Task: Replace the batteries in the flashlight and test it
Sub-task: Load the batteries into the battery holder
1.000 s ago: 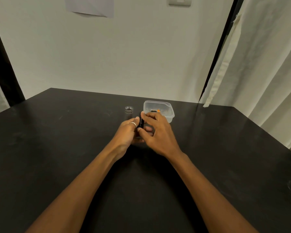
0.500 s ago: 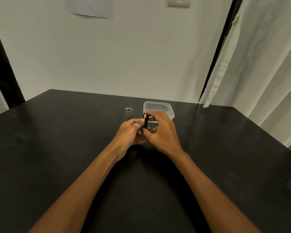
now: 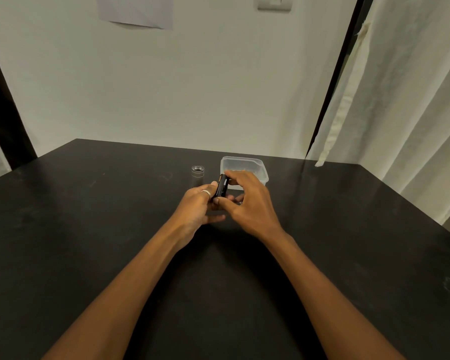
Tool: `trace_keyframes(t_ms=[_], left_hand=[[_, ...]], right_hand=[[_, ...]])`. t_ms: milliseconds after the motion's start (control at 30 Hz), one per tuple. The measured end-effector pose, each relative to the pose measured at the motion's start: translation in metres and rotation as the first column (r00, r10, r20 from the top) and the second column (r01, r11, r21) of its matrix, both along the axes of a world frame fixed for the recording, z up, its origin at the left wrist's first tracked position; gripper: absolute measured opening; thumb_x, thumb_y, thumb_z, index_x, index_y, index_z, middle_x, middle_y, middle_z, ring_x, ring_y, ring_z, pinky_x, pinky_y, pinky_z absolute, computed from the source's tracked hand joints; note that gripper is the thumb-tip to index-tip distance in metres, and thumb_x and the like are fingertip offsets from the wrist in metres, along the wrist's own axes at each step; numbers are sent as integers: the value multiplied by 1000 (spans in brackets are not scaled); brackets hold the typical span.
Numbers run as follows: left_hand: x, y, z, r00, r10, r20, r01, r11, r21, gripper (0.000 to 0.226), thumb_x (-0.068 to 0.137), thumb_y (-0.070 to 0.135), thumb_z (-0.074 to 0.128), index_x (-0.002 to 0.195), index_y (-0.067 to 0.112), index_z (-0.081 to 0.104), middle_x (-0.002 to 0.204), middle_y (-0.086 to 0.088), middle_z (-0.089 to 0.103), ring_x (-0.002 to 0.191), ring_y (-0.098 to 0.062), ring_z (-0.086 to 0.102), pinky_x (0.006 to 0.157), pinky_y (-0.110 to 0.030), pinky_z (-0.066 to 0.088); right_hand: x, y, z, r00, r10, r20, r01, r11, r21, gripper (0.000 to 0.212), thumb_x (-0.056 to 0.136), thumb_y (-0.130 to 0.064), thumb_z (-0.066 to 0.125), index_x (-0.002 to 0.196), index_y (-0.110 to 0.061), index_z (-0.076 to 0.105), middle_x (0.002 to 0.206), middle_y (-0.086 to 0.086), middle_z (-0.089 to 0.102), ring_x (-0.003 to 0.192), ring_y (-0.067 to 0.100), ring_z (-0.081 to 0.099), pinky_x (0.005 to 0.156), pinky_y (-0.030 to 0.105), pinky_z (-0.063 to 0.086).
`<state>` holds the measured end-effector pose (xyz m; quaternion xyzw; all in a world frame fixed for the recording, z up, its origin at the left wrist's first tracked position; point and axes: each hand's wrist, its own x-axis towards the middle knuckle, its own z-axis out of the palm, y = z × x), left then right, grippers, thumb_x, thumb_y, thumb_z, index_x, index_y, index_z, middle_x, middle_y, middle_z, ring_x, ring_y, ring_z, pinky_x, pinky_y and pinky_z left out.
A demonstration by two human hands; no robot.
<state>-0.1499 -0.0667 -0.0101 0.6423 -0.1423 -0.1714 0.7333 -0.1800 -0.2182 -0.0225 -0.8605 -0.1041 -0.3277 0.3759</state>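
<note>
Both hands meet over the middle of the black table (image 3: pixel 89 255). Between them stands a small black battery (image 3: pixel 222 187) with a copper-coloured end at the top. My left hand (image 3: pixel 196 207), a ring on one finger, pinches it from the left. My right hand (image 3: pixel 250 203) grips it from the right, fingertips on its top end and thumb near its bottom. Whether it sits in a holder is hidden by the fingers. The flashlight body (image 3: pixel 197 174), black with a silver threaded rim, stands upright and open just left of the hands.
A clear plastic container (image 3: pixel 260 166) sits right behind my right hand, its contents mostly hidden. A white wall rises behind the table's far edge, and a pale curtain (image 3: pixel 400 113) hangs along the right side.
The battery has risen slightly between my hands, and its copper end came into view. My right fingers have shifted onto its top end. The flashlight body and container have not moved.
</note>
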Motion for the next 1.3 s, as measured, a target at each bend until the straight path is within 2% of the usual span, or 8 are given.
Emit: trace_keyframes(t_ms=[133,333,467,533,667,833,1033,1300], left_hand=[[0,1,0,1000,-2,16,1,1000,19,31,108,31,47,120,13,69,109,-10,77,91,-15,72,76,-34,60],[-2,3,1,1000,-15,18,15,1000,27,30,109,24,42,121,14,68,109,-12,77,96,-18,72,80,-36,59],[-2,2,1,1000,7,4,-7,1000,11,28,110,22,41,107,18,68,99,-8,79,89,-16,73,79,-35,58],[-2,1,0,999,33,-18,-33,999,12,28,110,19,41,103,16,67,96,-9,76,87,-16,73,76,-32,59],[-1,-2,1,998,47,-45,-46,998,40,30,110,20,39,119,7,65,104,-12,78,89,-18,77,68,-27,59],[1,-3,2,994,75,-77,-73,997,20,28,110,21,41,125,9,61,102,-10,79,90,-20,77,69,-29,59],[4,-3,-1,992,70,-100,-72,997,-9,24,110,20,41,127,13,57,99,-9,80,89,-21,77,69,-30,58],[9,-3,-4,992,36,-123,-39,999,-19,23,110,21,41,127,17,55,97,-8,80,88,-21,77,70,-31,58]], right_hand=[[1,-3,-2,1000,-27,-5,27,997,-78,64,85,-18,80,144,-13,56,131,0,55,115,9,55,78,11,52],[4,-3,-4,999,-27,-30,24,995,-96,70,84,-24,82,147,-14,53,131,-1,53,118,13,55,89,33,58],[-2,-4,1,997,1,-72,-4,999,-43,76,82,-36,84,148,-21,48,137,-5,52,121,5,53,85,26,57],[-6,-7,6,997,-29,-66,32,999,44,68,85,-40,81,144,-25,52,134,-10,55,116,1,55,79,18,56],[2,-28,16,970,-245,3,241,958,152,36,91,-29,74,125,-18,69,116,-7,67,102,4,63,79,17,52],[44,-51,44,926,-361,-108,355,932,-71,24,94,-11,65,115,-12,75,110,2,75,98,13,68,89,28,56],[112,-64,64,846,-400,-352,265,889,-373,26,87,0,60,95,-14,79,102,6,77,93,25,70,85,44,61],[155,-72,50,763,-447,-467,115,805,-583,20,91,-9,65,108,-7,76,105,11,74,94,29,69,88,45,60]])
